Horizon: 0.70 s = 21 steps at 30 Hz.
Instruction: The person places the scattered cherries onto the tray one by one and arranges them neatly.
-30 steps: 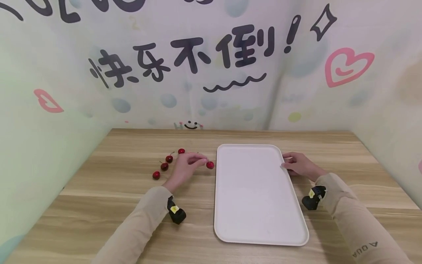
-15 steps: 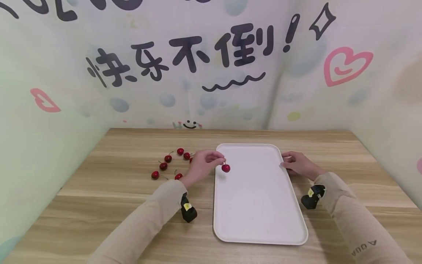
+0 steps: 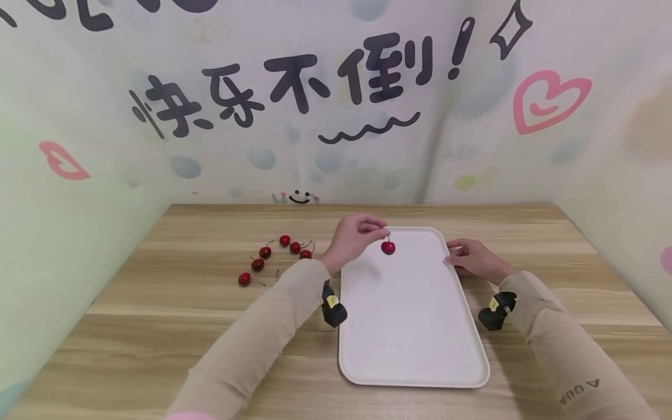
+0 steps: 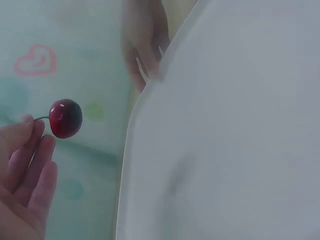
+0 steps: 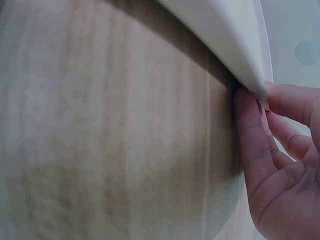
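My left hand pinches a dark red cherry by its stem, above the far left part of a white rectangular tray. The left wrist view shows the cherry at the end of the stem, clear of the fingertips, with the tray to its right. At the tray's right rim, my right hand grips the edge. In the right wrist view this hand has thumb and fingers on either side of the rim.
Several cherries with stems lie on the wooden table left of the tray. My left sleeve hides part of that area, where one stem sticks out. A printed cloth wall stands behind the table.
My left hand has carried the cherry rightward and up, from beside the tray to over it. More cherries on the table came into sight behind it. My right hand has stayed at the rim.
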Tool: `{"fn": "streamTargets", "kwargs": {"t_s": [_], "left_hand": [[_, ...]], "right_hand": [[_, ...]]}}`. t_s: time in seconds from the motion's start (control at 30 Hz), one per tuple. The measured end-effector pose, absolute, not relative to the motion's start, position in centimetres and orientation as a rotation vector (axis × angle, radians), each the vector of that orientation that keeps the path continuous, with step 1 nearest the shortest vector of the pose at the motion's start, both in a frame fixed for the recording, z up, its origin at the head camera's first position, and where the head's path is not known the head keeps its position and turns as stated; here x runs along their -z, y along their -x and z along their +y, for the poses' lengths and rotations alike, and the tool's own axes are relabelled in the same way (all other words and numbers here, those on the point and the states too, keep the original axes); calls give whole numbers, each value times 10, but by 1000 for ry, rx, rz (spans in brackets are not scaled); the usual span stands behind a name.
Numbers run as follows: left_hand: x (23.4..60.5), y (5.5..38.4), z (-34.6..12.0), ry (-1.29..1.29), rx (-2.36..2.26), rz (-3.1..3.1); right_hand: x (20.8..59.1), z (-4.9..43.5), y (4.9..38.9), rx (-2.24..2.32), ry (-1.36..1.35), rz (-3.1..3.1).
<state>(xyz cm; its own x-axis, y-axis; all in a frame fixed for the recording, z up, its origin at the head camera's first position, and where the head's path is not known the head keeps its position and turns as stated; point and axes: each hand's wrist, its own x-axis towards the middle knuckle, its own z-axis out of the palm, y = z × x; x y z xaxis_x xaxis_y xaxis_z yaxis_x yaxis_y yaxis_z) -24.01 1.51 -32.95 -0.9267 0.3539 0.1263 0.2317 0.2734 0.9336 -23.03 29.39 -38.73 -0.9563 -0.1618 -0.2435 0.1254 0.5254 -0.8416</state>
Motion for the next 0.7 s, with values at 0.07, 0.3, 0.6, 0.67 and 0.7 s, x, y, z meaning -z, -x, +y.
{"fn": "streamTargets", "kwargs": {"t_s": [0.07, 0.3, 0.6, 0.67, 0.7], "left_hand": [[330, 241, 23, -542, -1745, 2417], [344, 243, 50, -519, -1744, 2334], [368, 244, 75, -498, -1623, 2377], [371, 244, 79, -491, -1624, 2367], [371, 244, 81, -489, -1628, 2360]], "right_hand": [[387, 294, 230, 1423, 32, 2468], [386, 295, 230, 1413, 17, 2469], [384, 294, 229, 1320, -21, 2510], [384, 294, 229, 1297, -30, 2522], [383, 294, 229, 1288, -28, 2527]]}}
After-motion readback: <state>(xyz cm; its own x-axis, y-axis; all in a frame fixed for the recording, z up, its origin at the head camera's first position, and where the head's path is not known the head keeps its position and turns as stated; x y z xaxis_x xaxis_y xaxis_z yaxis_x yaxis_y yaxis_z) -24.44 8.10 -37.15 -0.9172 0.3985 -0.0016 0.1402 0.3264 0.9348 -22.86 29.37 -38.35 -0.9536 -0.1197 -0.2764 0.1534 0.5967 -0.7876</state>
